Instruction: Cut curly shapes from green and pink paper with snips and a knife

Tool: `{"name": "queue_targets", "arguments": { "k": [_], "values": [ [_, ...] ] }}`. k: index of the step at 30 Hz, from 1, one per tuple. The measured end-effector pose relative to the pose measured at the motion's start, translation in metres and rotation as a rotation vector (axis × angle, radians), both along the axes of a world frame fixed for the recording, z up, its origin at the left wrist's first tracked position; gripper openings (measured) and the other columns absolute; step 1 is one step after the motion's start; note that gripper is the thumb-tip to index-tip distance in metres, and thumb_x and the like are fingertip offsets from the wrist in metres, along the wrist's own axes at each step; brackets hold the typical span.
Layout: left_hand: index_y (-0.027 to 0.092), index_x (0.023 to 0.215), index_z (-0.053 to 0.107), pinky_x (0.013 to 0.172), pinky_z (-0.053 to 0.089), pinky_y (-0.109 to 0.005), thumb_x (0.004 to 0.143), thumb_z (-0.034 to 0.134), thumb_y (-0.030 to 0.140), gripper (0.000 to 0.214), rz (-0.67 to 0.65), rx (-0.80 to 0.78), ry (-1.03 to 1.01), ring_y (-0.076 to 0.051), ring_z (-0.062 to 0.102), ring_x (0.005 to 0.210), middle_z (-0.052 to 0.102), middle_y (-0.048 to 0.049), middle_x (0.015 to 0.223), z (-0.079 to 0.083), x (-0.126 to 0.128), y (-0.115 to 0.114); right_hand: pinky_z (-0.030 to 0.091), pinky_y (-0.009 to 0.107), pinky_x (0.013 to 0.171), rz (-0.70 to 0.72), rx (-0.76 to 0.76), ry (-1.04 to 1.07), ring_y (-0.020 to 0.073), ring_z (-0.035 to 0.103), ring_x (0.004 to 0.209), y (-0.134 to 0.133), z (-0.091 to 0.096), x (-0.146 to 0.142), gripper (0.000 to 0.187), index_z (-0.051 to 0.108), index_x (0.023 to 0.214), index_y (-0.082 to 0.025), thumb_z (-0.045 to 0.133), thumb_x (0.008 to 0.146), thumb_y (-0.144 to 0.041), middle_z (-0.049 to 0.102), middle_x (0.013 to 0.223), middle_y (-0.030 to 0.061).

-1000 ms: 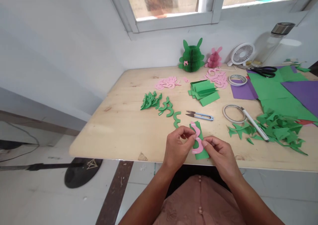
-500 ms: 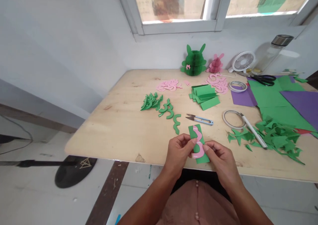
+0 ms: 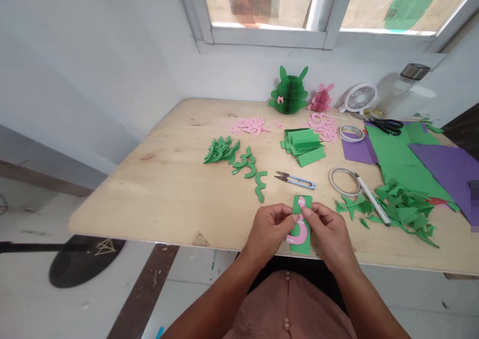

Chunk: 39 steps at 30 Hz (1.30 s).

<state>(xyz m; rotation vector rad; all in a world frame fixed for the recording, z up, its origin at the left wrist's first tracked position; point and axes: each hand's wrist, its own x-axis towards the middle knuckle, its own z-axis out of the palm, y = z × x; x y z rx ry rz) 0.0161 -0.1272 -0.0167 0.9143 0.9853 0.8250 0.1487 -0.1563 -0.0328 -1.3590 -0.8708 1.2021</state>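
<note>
Near the table's front edge, a green paper strip [image 3: 301,248] is held upright between both hands. On it lies a pink wavy paper cutout [image 3: 298,239]. My left hand [image 3: 270,230] is closed on the left side, its thumb pressing the cutout near the middle. My right hand [image 3: 328,232] pinches the right side, with its thumb on the cutout's upper part. Both sets of fingers are partly hidden behind the strip. Just beyond lie blue-handled thread snips [image 3: 297,180], and a green wavy cutout [image 3: 261,186] rests to the left of them.
Green cutouts [image 3: 220,150], pink cutouts [image 3: 250,126] and folded green paper [image 3: 305,144] lie farther back. A tape roll [image 3: 331,183], a white pen [image 3: 373,200] and green scraps [image 3: 407,209] are at right. Behind stand a green paper figure [image 3: 289,95] and a small fan [image 3: 359,99].
The strip has turned more upright. My right thumb has moved up the pink cutout, from the strip's edge onto its upper part. The camera view has shifted slightly.
</note>
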Motion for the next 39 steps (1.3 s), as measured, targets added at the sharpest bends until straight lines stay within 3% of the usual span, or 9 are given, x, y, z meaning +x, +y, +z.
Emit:
{"name": "queue_targets", "arguments": {
  "k": [10,31,35,39],
  "values": [
    [0.013,0.063,0.064,0.045,0.038,-0.019,0.067,0.072,0.039,0.027,0.013,-0.038,-0.059,-0.007,0.045,0.046,0.053,0.0021,0.050,-0.0015,-0.0010,0.0010,0.039,0.023,0.053,-0.082,-0.037,0.100,0.0116,0.050,0.054,0.0031,-0.0053,-0.0019,0.026,0.065,0.071,-0.018,0.076,0.070,-0.041,0.059,0.060,-0.0030],
    [0.016,0.063,0.062,0.046,0.036,-0.020,0.071,0.066,0.031,0.018,-0.059,0.079,0.003,-0.008,0.048,0.048,0.056,0.0025,0.053,-0.0038,-0.0019,0.0007,0.039,0.023,0.047,-0.128,-0.075,0.105,0.0112,0.049,0.049,0.0038,0.0005,-0.0051,0.027,0.065,0.067,-0.018,0.080,0.065,-0.040,0.060,0.057,-0.0027],
    [0.016,0.075,0.065,0.048,0.039,-0.021,0.071,0.069,0.034,0.019,-0.005,0.070,-0.054,-0.010,0.050,0.049,0.057,0.0029,0.054,-0.0031,-0.0014,0.0026,0.040,0.024,0.050,-0.120,-0.085,0.087,0.0116,0.050,0.052,0.0015,0.0026,-0.0060,0.025,0.067,0.071,-0.017,0.079,0.067,-0.040,0.061,0.059,-0.0017],
    [0.015,0.071,0.065,0.050,0.040,-0.022,0.073,0.068,0.036,0.021,0.070,0.100,-0.045,-0.010,0.050,0.049,0.057,0.0024,0.054,-0.0022,0.0012,0.0044,0.040,0.024,0.050,-0.119,-0.094,0.074,0.0117,0.050,0.052,0.0001,0.0012,-0.0059,0.025,0.068,0.072,-0.017,0.079,0.068,-0.039,0.061,0.058,-0.0014]
  ]
}}
